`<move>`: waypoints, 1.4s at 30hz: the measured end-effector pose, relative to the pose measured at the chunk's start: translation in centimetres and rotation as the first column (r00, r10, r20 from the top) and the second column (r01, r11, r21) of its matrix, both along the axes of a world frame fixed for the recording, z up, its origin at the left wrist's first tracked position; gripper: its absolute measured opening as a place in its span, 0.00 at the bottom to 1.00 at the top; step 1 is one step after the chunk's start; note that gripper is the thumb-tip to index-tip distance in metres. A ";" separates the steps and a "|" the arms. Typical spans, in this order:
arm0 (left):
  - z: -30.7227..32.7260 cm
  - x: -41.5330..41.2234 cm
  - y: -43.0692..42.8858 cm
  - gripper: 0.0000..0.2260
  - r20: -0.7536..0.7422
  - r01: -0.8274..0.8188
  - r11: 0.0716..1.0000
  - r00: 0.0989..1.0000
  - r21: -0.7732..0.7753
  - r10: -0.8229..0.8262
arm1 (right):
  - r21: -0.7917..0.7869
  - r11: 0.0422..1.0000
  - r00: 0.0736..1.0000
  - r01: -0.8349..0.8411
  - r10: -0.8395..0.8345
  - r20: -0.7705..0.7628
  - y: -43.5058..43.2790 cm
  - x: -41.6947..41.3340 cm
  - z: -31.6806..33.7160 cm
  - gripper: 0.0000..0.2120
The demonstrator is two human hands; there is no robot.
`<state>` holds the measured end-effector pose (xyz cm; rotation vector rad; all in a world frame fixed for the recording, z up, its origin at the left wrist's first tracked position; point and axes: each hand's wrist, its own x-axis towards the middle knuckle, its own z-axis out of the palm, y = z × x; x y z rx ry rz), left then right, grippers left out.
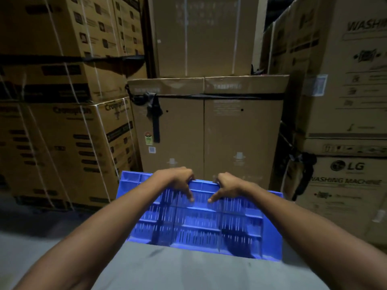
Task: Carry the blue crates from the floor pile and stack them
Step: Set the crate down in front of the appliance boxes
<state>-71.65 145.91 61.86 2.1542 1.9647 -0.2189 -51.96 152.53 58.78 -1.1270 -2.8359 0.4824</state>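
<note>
One blue slotted crate [199, 227], tilted, held above grey floor [52, 237], near centre. Left hand [180, 182] and right hand [227, 188] side by side, fingers curled over far rim, thumbs on ribbed face. Beyond: strapped cardboard carton [209, 132]; right, LG washing-machine box [343, 195].

Both hands, left hand [180, 181] and right hand [227, 186], grip the blue crate's [196, 222] far rim at 12 o'clock; cardboard boxes [209, 126] beyond
</note>
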 end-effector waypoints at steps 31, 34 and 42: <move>-36.0 -13.2 39.0 0.10 -0.166 0.010 0.993 0.986 0.119 0.010 | 0.254 0.951 0.965 0.178 -0.220 0.144 37.3 -13.8 -34.1 0.07; -43.9 -14.6 40.9 0.10 -0.172 0.019 0.993 0.985 0.113 0.001 | 0.243 0.949 0.963 0.200 -0.236 0.129 38.8 -15.1 -42.2 0.07; -66.7 -16.0 43.2 0.10 -0.141 -0.011 0.999 0.990 0.035 0.016 | 0.181 0.965 0.962 0.191 -0.221 0.161 41.0 -16.9 -65.0 0.07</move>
